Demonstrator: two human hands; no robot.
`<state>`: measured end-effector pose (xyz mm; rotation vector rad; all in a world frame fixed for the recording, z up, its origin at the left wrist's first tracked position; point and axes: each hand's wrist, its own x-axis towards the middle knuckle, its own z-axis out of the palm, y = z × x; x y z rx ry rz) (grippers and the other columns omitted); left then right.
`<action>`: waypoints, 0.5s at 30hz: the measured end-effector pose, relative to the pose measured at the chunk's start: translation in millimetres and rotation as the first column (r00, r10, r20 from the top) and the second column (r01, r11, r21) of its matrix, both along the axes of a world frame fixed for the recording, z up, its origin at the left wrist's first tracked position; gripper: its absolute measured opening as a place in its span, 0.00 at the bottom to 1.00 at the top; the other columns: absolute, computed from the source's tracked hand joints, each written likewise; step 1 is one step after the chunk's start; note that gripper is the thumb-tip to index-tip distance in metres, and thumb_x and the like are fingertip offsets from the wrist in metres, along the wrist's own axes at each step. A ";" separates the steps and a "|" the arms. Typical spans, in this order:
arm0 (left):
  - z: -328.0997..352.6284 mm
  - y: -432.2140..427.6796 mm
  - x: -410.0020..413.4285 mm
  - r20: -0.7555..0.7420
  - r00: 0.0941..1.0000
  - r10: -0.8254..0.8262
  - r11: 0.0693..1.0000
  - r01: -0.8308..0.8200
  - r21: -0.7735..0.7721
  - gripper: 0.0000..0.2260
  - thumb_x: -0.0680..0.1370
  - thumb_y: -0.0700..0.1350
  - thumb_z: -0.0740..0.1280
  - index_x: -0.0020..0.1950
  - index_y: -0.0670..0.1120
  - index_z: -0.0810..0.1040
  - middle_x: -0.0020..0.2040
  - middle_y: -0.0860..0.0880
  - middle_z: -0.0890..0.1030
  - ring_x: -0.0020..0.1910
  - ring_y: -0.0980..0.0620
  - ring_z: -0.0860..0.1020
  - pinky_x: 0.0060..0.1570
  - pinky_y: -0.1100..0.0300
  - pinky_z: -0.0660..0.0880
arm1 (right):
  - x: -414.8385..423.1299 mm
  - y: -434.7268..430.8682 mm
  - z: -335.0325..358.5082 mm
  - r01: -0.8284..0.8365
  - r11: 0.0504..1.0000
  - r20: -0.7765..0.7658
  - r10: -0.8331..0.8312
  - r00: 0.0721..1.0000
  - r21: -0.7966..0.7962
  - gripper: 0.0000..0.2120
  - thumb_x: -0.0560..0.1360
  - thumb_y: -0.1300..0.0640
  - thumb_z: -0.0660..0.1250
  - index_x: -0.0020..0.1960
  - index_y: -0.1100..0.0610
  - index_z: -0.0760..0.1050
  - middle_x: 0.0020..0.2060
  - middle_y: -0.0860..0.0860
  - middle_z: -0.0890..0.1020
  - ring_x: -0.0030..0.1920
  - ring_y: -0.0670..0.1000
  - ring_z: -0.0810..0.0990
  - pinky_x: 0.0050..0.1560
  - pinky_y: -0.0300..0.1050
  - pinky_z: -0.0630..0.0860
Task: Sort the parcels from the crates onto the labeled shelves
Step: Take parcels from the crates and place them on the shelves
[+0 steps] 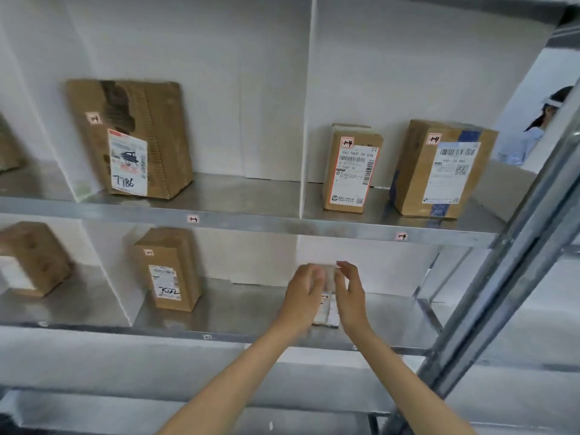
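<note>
Small white parcel (328, 312) stands upright on lower metal shelf (251, 312), right bay, tag facing out, likely for reading. My left hand (303, 293) and right hand (350, 296) flank it, probably steadying it. Right fingers straight, loose. Left blurred, cannot tell grip. Count: brown cardboard boxes (150, 136) six, one cut off at left edge; white parcel one.

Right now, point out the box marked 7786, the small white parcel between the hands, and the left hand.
box marked 7786 (128, 161): head view, its white label.
small white parcel (328, 312): head view, lower front face.
left hand (303, 293): head view, back of the hand.
</note>
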<state>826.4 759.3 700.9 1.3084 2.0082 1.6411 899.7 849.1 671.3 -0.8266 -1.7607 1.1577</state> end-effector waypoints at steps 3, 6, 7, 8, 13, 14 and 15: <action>11.7 -56.8 -5.2 -0.082 0.997 0.011 0.997 -0.004 0.082 0.10 0.81 0.45 0.57 0.55 0.45 0.76 0.51 0.51 0.79 0.51 0.58 0.76 0.52 0.68 0.70 | -7.7 -55.8 12.7 -0.017 0.999 -0.058 0.019 0.998 0.037 0.11 0.81 0.54 0.56 0.62 0.53 0.70 0.54 0.47 0.76 0.56 0.46 0.75 0.57 0.38 0.70; 25.0 -123.4 -24.3 -0.118 0.989 0.091 0.985 -0.072 0.156 0.10 0.81 0.45 0.57 0.54 0.45 0.77 0.50 0.51 0.79 0.51 0.58 0.76 0.52 0.70 0.69 | -25.8 -115.9 24.4 -0.123 0.992 -0.081 0.125 0.989 0.030 0.10 0.81 0.59 0.56 0.61 0.55 0.71 0.53 0.45 0.77 0.55 0.43 0.75 0.55 0.34 0.68; 29.3 -148.5 -33.7 -0.115 0.984 0.136 0.977 -0.114 0.180 0.10 0.81 0.46 0.57 0.53 0.46 0.77 0.50 0.51 0.79 0.51 0.60 0.75 0.52 0.71 0.69 | -34.6 -137.1 27.4 -0.169 0.985 -0.080 0.172 0.982 0.037 0.10 0.81 0.58 0.57 0.60 0.54 0.71 0.53 0.46 0.77 0.56 0.43 0.75 0.55 0.33 0.68; 31.8 -174.3 -44.4 -0.114 0.975 0.191 0.965 -0.165 0.204 0.11 0.81 0.47 0.56 0.53 0.46 0.77 0.50 0.52 0.79 0.51 0.61 0.75 0.52 0.71 0.68 | -43.6 -159.6 30.5 -0.216 0.975 -0.080 0.220 0.972 0.052 0.10 0.80 0.56 0.58 0.60 0.52 0.72 0.54 0.46 0.77 0.56 0.42 0.75 0.55 0.33 0.68; 23.7 -321.5 -97.3 -0.078 0.880 0.468 0.876 -0.452 0.167 0.10 0.82 0.47 0.56 0.56 0.49 0.76 0.51 0.54 0.78 0.52 0.60 0.75 0.53 0.69 0.70 | -100.7 -277.4 35.4 -0.454 0.886 -0.031 0.458 0.888 0.098 0.12 0.79 0.50 0.56 0.60 0.50 0.71 0.55 0.46 0.77 0.57 0.42 0.74 0.59 0.37 0.69; 19.4 -353.7 -106.1 -0.073 0.842 0.534 0.840 -0.518 0.162 0.10 0.82 0.46 0.56 0.56 0.49 0.76 0.51 0.54 0.78 0.52 0.58 0.75 0.52 0.68 0.70 | -112.9 -302.9 35.6 -0.505 0.858 -0.029 0.510 0.860 0.095 0.10 0.80 0.52 0.56 0.60 0.50 0.71 0.56 0.47 0.77 0.58 0.43 0.75 0.59 0.39 0.70; 14.7 -385.9 -114.2 -0.068 0.799 0.597 0.798 -0.582 0.159 0.10 0.82 0.46 0.56 0.56 0.49 0.76 0.51 0.54 0.78 0.52 0.57 0.76 0.52 0.67 0.70 | -125.4 -328.7 35.4 -0.549 0.830 -0.026 0.553 0.832 0.101 0.10 0.81 0.54 0.56 0.60 0.50 0.70 0.56 0.47 0.77 0.58 0.44 0.74 0.60 0.40 0.70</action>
